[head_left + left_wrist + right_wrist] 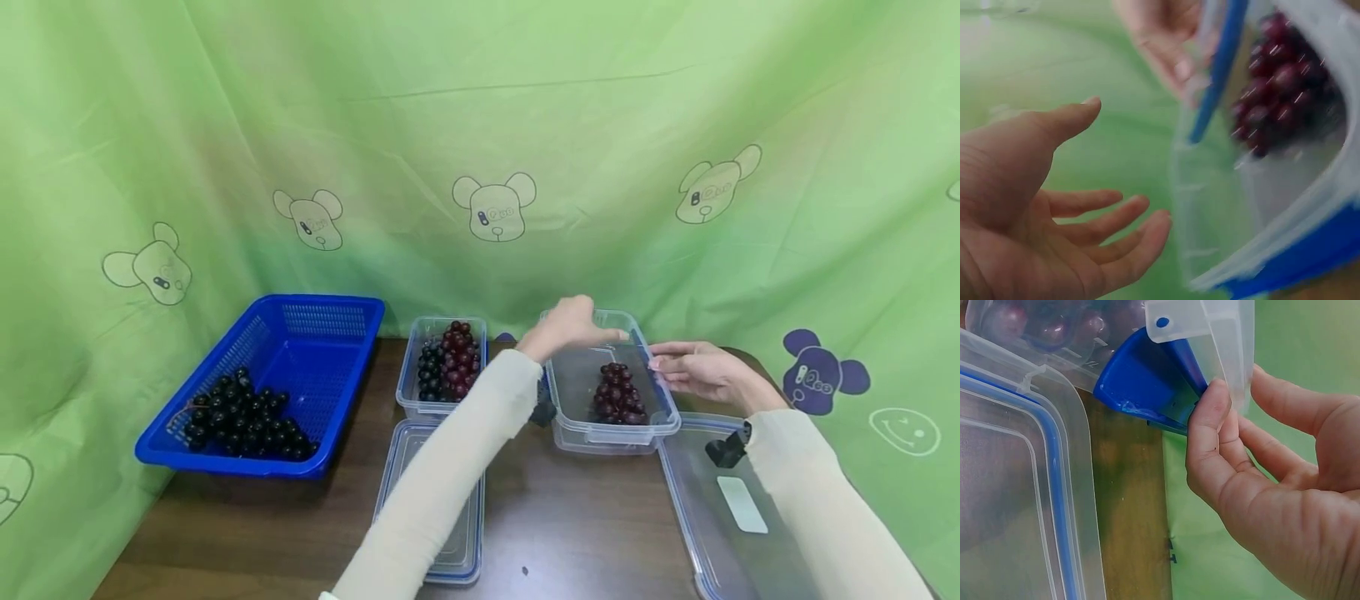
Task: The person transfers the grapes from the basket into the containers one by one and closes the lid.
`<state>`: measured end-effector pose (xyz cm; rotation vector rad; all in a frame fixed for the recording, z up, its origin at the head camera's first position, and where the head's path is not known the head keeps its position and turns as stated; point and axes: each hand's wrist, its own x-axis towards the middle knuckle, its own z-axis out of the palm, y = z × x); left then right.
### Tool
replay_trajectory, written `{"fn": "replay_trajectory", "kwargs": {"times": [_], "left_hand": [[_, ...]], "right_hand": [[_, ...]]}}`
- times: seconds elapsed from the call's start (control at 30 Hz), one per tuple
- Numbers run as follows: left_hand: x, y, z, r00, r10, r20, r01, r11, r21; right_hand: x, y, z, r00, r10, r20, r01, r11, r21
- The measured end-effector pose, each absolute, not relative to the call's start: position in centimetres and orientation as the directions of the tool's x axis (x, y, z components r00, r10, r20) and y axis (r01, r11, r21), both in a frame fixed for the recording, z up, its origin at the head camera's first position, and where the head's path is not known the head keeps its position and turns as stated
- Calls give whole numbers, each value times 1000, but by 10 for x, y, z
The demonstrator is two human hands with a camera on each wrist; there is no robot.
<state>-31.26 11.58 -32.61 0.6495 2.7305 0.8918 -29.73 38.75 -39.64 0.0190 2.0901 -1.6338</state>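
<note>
A clear plastic food container (600, 437) stands at the back right of the table with a bunch of dark red grapes (619, 396) inside. My right hand (705, 373) pinches its right side between thumb and fingers; the right wrist view shows the fingertips (1211, 409) at the clear plastic edge. Above the container's back left part is my left hand (573, 325), its thumb stretched to the right. In the left wrist view that hand has spread, relaxed fingers, holds nothing and is apart from the container wall. The left wrist view is blurred.
Left of it, a smaller clear container (405, 392) holds black and red grapes. A blue basket (322, 350) with black grapes (243, 421) stands at far left. Two lids lie on the brown table (570, 533): a blue-edged lid (467, 533) and a larger lid (693, 487) under the right forearm.
</note>
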Motion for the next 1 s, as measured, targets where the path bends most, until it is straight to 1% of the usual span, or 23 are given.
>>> {"fn": "replay_trajectory", "kwargs": {"times": [0.27,0.47,0.63,0.87,1.0], "left_hand": [[-314,61,-266,-870,493,8,391,681,619],[-303,13,-240,-869,490,69,437,695,570],[-288,-36,-239,-862,496,101,474,720,508],[-267,-115,-249,-838,538,89,537,784,310],[-264,-163,-267,-846,526,91,531,811,245]], "right_hand": [[-298,400,-400,-881,-297,-368,263,339,-903],[-296,403,-400,-882,-295,-367,266,330,-906],[-291,405,-399,-886,-299,-354,265,300,-917],[-287,404,-398,-884,-304,-355,273,280,-920],[-286,403,-398,-887,-297,-354,273,281,-920]]}}
